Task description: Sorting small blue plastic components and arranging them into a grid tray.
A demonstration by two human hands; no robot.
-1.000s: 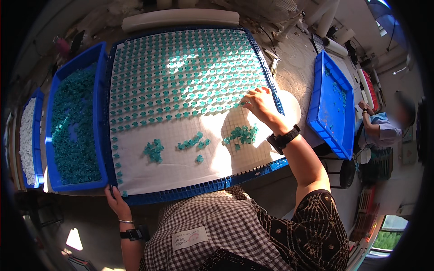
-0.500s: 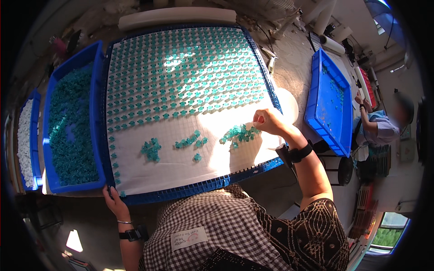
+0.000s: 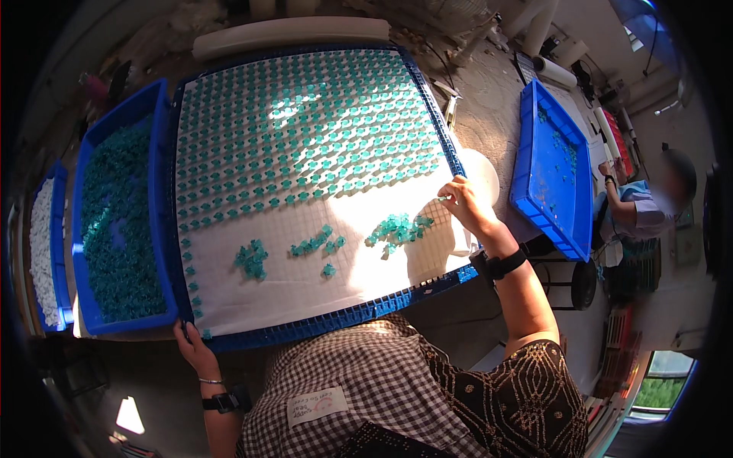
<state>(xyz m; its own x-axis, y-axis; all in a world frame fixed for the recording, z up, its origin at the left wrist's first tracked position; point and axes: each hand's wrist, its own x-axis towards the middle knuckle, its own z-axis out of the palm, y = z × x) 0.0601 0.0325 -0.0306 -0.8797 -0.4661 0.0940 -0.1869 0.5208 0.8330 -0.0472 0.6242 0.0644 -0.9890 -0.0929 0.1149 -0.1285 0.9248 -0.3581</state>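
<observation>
A broad blue tray (image 3: pixel 374 309), lined with a white gridded sheet (image 3: pixel 221 305), lies in front of me. Small teal flower-shaped pieces (image 3: pixel 287 183) stand in close rows over its far part, and one column runs down the left edge. Loose teal pieces lie in several heaps nearer to me, the largest heap (image 3: pixel 398 229) on the right. My right hand (image 3: pixel 467 206) is above the sheet's right side, thumb and finger pinched on a small teal piece (image 3: pixel 443 199). At the tray's near left corner, my left hand (image 3: pixel 195 353) grips the edge; some fingers are hidden.
Left of the tray stands a blue bin (image 3: pixel 164 191) full of teal pieces, then a blue bin (image 3: pixel 59 229) of white pieces. To the right is a blue bin (image 3: pixel 557 221) with a few teal pieces. A white roll (image 3: pixel 290 37) lies behind. Another person (image 3: pixel 637 202) works at far right.
My right hand has lifted away from the right heap, moving slightly right and toward the rows, with a small piece in its pinch. My left hand stays at the tray corner.
</observation>
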